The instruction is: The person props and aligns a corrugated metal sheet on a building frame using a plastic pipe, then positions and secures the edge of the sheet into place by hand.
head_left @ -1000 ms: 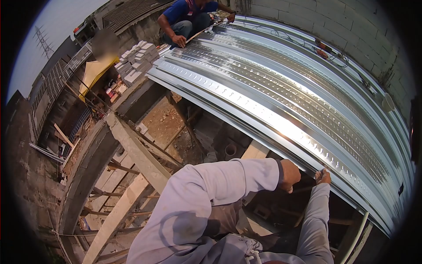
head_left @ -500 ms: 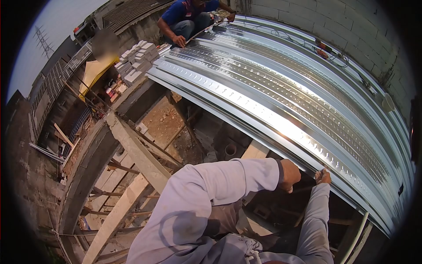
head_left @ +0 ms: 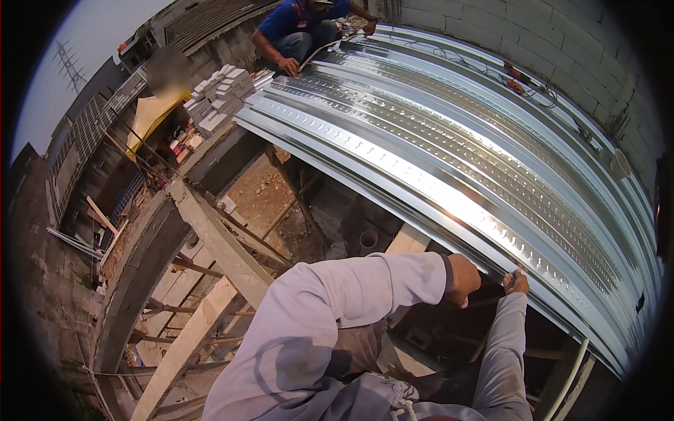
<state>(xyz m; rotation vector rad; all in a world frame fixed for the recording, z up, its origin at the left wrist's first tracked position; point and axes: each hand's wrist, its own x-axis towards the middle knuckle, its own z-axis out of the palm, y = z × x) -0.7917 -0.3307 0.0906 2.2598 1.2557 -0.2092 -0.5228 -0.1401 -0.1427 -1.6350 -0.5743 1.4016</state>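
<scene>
My left hand [head_left: 463, 281] is beside the near edge of the ribbed metal decking sheet [head_left: 393, 156], its fingers curled down; anything inside them is hidden. Just to its right, my right hand [head_left: 516, 282] has its fingers closed in a pinch at the same edge, and what they grip is too small to make out. Shiny rows of raised dimples run along the decking. At its far left end a co-worker in a blue shirt [head_left: 279, 24] crouches, with a thin strip [head_left: 319, 53] running between the two hands.
Below the decking lies a deep opening with rubble [head_left: 260, 200] and timbers [head_left: 186, 347]. A concrete beam [head_left: 221, 242] crosses at left. Grey blocks [head_left: 219, 98] are stacked behind it. Cables and an orange tool [head_left: 514, 85] lie near the block wall [head_left: 540, 42]. A pale pipe [head_left: 567, 382] stands lower right.
The co-worker's head has tipped so that a cap shows, and the thin strip between their hands now bows upward. My two hands have stayed in place.
</scene>
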